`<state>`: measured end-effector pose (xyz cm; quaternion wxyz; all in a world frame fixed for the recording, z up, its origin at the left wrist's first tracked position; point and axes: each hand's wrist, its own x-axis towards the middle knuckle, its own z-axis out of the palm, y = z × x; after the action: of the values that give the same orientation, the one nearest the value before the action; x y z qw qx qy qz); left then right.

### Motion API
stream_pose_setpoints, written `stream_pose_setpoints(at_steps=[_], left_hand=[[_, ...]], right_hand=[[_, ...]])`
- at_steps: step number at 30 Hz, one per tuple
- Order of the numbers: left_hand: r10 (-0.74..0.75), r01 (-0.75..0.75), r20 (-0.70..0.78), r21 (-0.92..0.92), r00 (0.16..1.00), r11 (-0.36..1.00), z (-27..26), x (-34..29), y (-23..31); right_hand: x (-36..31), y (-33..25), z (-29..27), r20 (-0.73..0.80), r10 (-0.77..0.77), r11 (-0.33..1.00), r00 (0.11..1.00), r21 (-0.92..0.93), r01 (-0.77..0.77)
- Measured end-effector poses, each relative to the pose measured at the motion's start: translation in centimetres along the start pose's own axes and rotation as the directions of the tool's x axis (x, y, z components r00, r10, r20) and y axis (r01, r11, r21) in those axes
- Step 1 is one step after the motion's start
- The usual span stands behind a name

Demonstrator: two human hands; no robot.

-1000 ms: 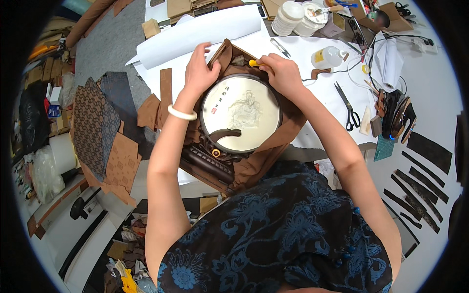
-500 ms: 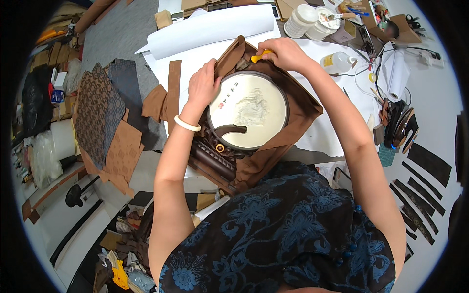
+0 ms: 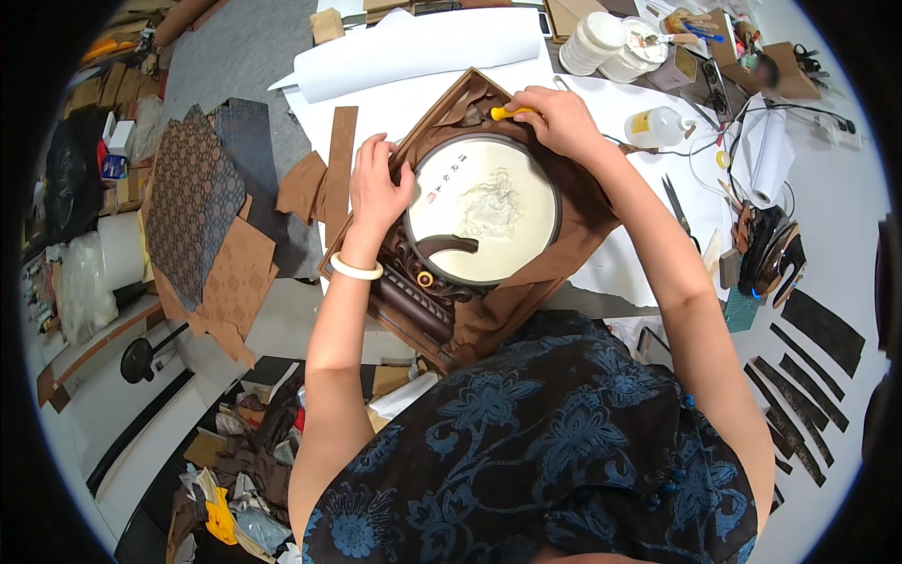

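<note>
A box lined with brown cloth lies tilted like a diamond in front of me. In it sits a round cream plaque with a dark rim, a raised pale relief and small dark characters. Dark carved wooden pieces lie beside the plaque, near side. My right hand is closed around a small yellow-handled tool at the far corner of the box; its working end is hard to make out against the folded cloth. At the box's left wall rests my left hand, fingers stretched out, thumb apart by the plaque's rim.
A white paper roll lies behind the box. White tubs, a clear bottle and black scissors are to the right. Brown strips and patterned sheets lie left; an iron stands far right.
The cloth at the far left wall is now folded inside, baring the box's edge. My left hand has slid down-left along that edge, its fingers loosened. My right hand still holds the yellow-handled tool.
</note>
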<state>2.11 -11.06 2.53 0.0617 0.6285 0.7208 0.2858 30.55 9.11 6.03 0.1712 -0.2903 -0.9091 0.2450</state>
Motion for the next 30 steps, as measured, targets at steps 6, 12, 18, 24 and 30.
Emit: stream_pose_setpoints(at_steps=[6,12,18,24,30], left_hand=[[0.077,-0.074,-0.064,0.054,0.995,0.996,0.1,-1.7,0.5],[0.132,-0.097,-0.116,0.265,0.984,0.959,0.6,-1.8,0.7],[0.07,0.016,-0.222,0.363,0.973,0.932,2.1,-4.1,0.6],[0.155,-0.113,-0.165,0.242,0.974,0.964,3.1,-1.5,1.8],[0.26,-0.243,-0.014,0.317,0.965,0.917,3.2,2.8,1.2]], right_hand=[[2.6,0.7,-0.3,0.128,-0.089,0.996,0.988,0.018,0.087],[1.8,-0.3,0.9,0.056,-0.057,0.998,0.997,-0.024,0.058],[1.4,-0.3,-0.1,0.057,-0.132,0.991,0.99,-0.007,0.132],[0.1,-1.2,-2.8,0.065,-0.096,0.995,0.993,-0.025,0.098],[-2.1,-1.6,-4.0,0.03,-0.077,0.997,0.997,0.019,0.076]])
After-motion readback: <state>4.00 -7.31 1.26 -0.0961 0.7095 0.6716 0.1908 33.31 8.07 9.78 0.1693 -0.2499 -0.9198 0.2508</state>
